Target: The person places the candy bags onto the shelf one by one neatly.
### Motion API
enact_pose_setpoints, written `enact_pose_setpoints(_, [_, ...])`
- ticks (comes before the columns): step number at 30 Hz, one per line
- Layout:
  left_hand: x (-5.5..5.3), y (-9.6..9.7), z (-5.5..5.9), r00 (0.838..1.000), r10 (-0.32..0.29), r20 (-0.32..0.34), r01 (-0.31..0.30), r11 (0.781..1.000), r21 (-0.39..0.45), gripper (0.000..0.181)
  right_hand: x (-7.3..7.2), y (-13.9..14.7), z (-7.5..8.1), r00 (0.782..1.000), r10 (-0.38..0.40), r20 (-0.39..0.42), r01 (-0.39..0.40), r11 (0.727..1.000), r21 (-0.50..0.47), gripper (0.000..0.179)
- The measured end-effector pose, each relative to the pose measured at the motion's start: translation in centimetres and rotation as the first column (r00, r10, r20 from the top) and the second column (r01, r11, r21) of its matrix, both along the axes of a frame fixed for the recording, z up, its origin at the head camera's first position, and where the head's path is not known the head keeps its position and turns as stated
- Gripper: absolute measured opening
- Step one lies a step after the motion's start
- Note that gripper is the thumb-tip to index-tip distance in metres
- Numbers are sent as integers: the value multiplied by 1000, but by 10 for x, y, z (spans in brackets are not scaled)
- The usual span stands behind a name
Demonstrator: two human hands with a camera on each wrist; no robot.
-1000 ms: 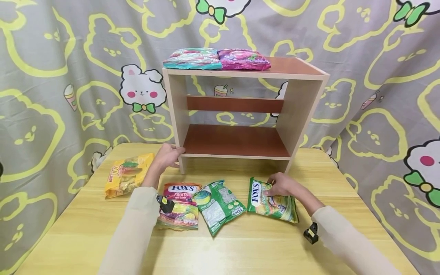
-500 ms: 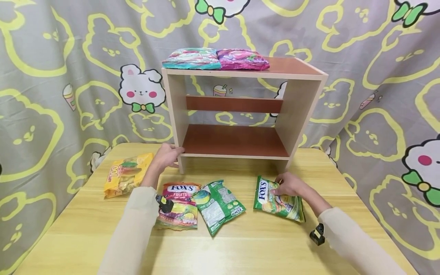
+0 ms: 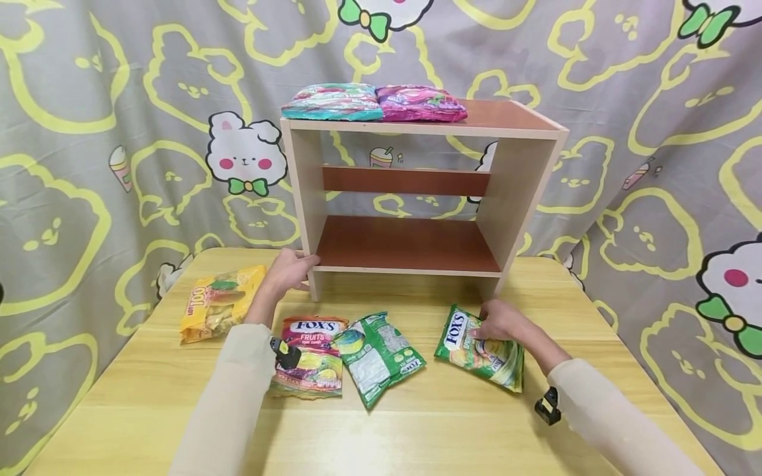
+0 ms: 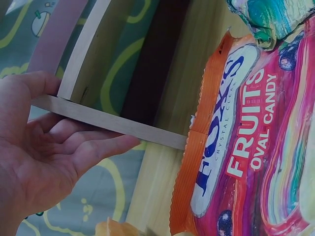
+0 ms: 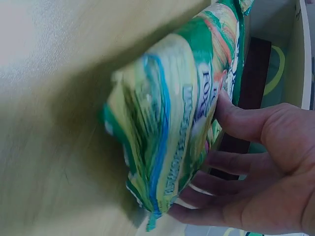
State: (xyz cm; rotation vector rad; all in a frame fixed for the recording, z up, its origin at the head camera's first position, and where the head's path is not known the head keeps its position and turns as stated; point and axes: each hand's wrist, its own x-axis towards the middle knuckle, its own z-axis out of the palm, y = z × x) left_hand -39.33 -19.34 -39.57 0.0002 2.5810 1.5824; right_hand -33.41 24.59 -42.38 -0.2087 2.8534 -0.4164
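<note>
My left hand (image 3: 290,270) grips the small wooden shelf (image 3: 411,270) at its lower left corner. In the left wrist view the thumb lies on the shelf board and the fingers (image 4: 98,150) pass around the side panel. Near the table's right side, my right hand (image 3: 501,320) holds a green Fox's candy bag (image 3: 461,357), thumb on its printed front. The right wrist view shows that bag (image 5: 172,118) tilted, with fingers behind it. A second green Fox's bag (image 3: 380,357) lies back side up beside a red Fox's Fruits bag (image 3: 312,350), partly hidden by my left wrist's camera.
A yellow candy bag (image 3: 223,301) lies at the table's left. Two candy bags, one teal (image 3: 333,102) and one magenta (image 3: 419,104), rest on the shelf's top board. A patterned curtain (image 3: 178,132) hangs behind the wooden table (image 3: 369,443).
My right hand has moved slightly right with the green Fox's candy bag, and the bag has since turned a little. My left hand stays on the shelf.
</note>
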Motion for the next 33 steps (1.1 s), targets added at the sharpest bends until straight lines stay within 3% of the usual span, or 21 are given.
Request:
enact_pose_setpoints(10, [0, 0, 1, 1000, 0, 2, 0, 1000, 2, 44, 4, -5, 8, 989, -77, 127, 71, 996, 49, 50])
enact_pose_setpoints(14, [0, -1, 1, 1000, 2, 1, -2, 1000, -4, 42, 6, -4, 7, 961, -147, 233, 151, 988, -1, 52])
enact_pose_setpoints(20, [-1, 1, 1, 1000, 5, -8, -5, 1000, -19, 39, 5, -1, 3, 922, -176, 345, 203, 978, -44, 71])
enact_pose_setpoints(25, [-1, 0, 0, 1000, 6, -8, -6, 1000, -18, 39, 3, 1, 1, 917, -180, 356, 211, 976, -50, 88])
enact_pose_setpoints(33, [2, -1, 0, 1000, 3, -7, -3, 1000, -2, 42, 4, 2, -3, 917, -178, 356, 221, 972, -82, 80])
